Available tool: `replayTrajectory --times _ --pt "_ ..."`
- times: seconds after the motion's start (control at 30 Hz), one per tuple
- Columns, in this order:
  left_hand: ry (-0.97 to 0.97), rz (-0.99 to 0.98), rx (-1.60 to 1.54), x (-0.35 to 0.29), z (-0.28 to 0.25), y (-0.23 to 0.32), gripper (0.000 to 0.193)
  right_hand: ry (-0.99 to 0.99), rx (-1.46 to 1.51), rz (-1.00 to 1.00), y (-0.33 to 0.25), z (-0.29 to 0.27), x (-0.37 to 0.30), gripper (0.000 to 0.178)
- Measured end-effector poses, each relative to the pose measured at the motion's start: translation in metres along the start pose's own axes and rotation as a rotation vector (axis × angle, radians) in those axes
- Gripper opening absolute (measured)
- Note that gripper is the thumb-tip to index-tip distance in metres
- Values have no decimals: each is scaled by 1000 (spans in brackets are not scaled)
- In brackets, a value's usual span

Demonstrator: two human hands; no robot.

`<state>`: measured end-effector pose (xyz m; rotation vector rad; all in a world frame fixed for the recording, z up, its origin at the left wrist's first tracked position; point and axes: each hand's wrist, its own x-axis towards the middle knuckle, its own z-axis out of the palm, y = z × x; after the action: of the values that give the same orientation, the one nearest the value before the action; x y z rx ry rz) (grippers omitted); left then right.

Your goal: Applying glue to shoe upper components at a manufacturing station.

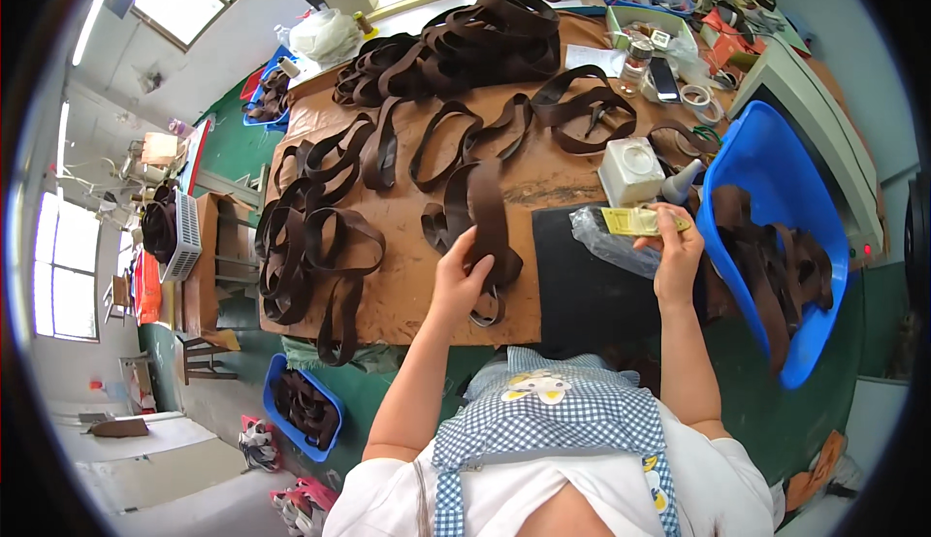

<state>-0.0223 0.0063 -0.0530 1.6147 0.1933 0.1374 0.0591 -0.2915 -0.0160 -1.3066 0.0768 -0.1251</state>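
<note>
My left hand [458,270] is closed around a wide dark brown strap [485,202], thumb on top, above the brown-covered worktable [417,299]. The strap's loops hang down beside my fingers. Over the right of the table, my right hand [679,251] pinches a small flat yellow piece [628,221] with dark marks; its exact kind I cannot make out. Just below it, a crumpled clear plastic bag [611,251] rests on a black mat [582,299]. Beyond the yellow piece stands a white box [632,170] with a round top opening.
Looped brown straps [339,227] cover the table's left side, with a large pile [485,42] at the back. On the right a tilted blue basket [766,149] holds more straps. Tape rolls [698,100] and a phone [664,80] lie at the back right.
</note>
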Motion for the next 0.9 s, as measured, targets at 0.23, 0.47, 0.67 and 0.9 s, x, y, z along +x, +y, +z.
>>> replayTrajectory --times 0.23,0.47,0.67,0.9 --pt "-72 209 696 25 50 -98 52 9 -106 -78 -6 1 -7 22" --pt "299 -84 995 44 36 -96 64 184 -129 -14 2 -50 -20 23" --pt "27 -524 573 86 -20 -138 43 158 -119 -33 3 -50 -21 23" --pt "-196 -773 -148 52 -24 -92 39 126 -99 -42 -4 -39 -16 24"
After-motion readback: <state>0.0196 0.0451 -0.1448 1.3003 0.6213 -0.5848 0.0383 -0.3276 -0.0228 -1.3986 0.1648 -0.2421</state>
